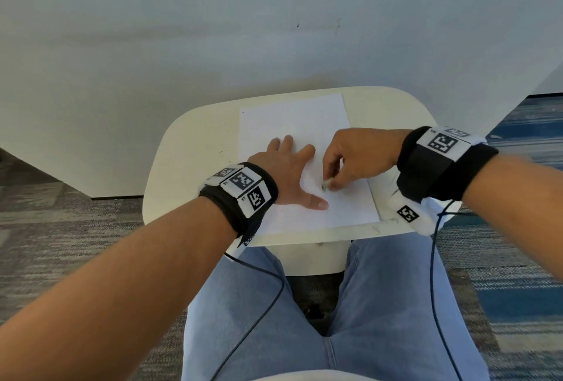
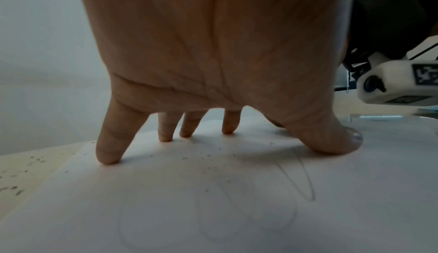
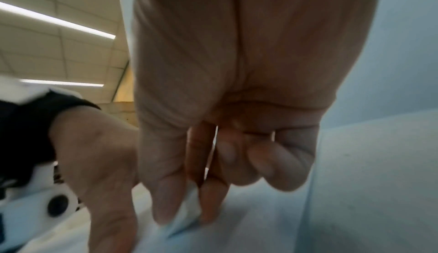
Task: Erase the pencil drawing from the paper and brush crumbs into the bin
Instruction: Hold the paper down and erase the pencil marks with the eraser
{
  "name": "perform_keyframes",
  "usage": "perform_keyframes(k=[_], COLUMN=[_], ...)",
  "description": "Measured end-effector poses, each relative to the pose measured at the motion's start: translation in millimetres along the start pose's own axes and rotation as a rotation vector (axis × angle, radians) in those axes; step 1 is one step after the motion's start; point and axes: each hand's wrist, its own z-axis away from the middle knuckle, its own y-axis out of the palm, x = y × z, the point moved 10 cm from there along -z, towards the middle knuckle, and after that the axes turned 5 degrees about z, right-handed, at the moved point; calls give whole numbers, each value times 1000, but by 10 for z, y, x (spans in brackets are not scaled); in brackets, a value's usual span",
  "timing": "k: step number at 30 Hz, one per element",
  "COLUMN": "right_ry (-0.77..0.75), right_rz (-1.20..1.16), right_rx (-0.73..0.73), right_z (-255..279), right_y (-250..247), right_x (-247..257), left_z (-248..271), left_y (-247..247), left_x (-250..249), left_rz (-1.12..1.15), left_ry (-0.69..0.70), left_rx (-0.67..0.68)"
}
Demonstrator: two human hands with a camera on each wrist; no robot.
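We count one sheet of paper [image 1: 307, 137], one eraser [image 1: 325, 186], two hands, one small table [image 1: 189, 149]. No bin in any view.

The paper lies on the table, its long side running away from us, near corner by the table's front edge. Left hand [image 1: 286, 173] is released flat on the sheet: all five fingertips [image 2: 108, 158] spread and pressing down, thumb stretched toward the eraser. Right hand [image 1: 356, 156] grasps the white eraser in a pinch between thumb and fingertips [image 3: 166, 208]; other fingers curled in. The eraser's lower end meets the paper just beside the left thumb; the right wrist view is blurred.

In the left wrist view we see faint pencil lines [image 2: 301, 178] on the sheet under the palm, looping strokes, partly pale. Dark crumbs [image 2: 203, 156] scattered on the paper near the fingers, more specks on the bare table left of the sheet.

Edges: bare table strip left of the paper, narrower strip right and front. Wall [image 1: 213, 30] close behind the table. Carpet floor [image 1: 61, 228] both sides. Our knees in jeans [image 1: 380, 304] sit against the front edge. One cable [image 1: 262, 274] hangs from each wristband.
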Motion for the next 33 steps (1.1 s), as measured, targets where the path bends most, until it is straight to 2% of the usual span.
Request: perform_keyframes(k=[1,4,5,9,10,13,14,18,19,22,23,27,28,31,33], right_ry=[13,112,109,16,31,111,105,16,30,119,116,-3,13,102,76], right_rz=[1,26,25,10,9,38,36,-7,-3,35,41,0,-7,0,5], right_rx=[-8,-193,-200,17,-19,-249,-259,-59,-83,-277,-288,-93,-95,-246,-193], right_z=[8,31,31,45,39,57,64,75,72,86,84,79,80,96,93], right_y=[-25,-281,-283,2,-53,-332,-327,-15,-56,-313,-311,-11,-38,-299,-251], right_x=[-43,-255,-255,-75,-120,-299,-285,-57,-90,-269,-257,-6,-48,-267,-245], left_z=[-9,-33,-28,-24,-25,-18,-16,-26,-28,-40,-41,-40,-40,-35,-30], left_y=[-3,13,35,90,86,74,78,99,101,109,115,124,121,114,122], left_x=[-2,7,16,13,4,-11,-9,7,4,-2,4,9,6,9,10], left_rz=[-1,6,5,-13,-14,-11,-10,-9,-8,-6,-6,-6,-6,-1,-2], left_ry=[-1,-10,-19,-34,-33,-30,-32,-41,-43,-41,-43,-46,-46,-47,-47], left_rx=[-1,14,35,99,104,110,114,129,131,131,132,138,139,138,142])
